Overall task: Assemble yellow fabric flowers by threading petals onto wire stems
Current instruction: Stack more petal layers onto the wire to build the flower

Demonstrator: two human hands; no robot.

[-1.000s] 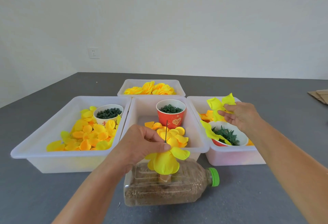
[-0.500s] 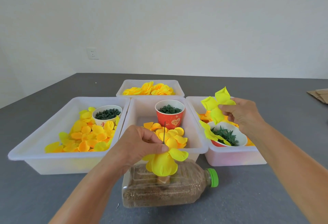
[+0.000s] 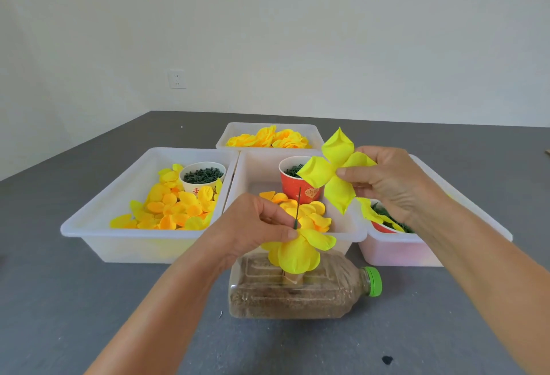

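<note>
The left hand (image 3: 256, 226) is pinching the wire stem (image 3: 298, 208) just above the half-built flower (image 3: 297, 248), which is standing over a lying bottle (image 3: 300, 294). Up and right, the right hand (image 3: 387, 184) is pinching a four-lobed petal piece (image 3: 333, 172), apart from the wire tip. Four white tubs (image 3: 98, 226) are sitting beyond.

Red cup (image 3: 299, 185) and middle bin's rim (image 3: 355, 230) stand close behind wire stem (image 3: 298, 208); space above the stem's tip open.

The right hand (image 3: 393, 184) hid most of the right bin's cup (image 3: 384, 227); petals (image 3: 297, 251) covered the wire's (image 3: 298, 208) lower part.
</note>
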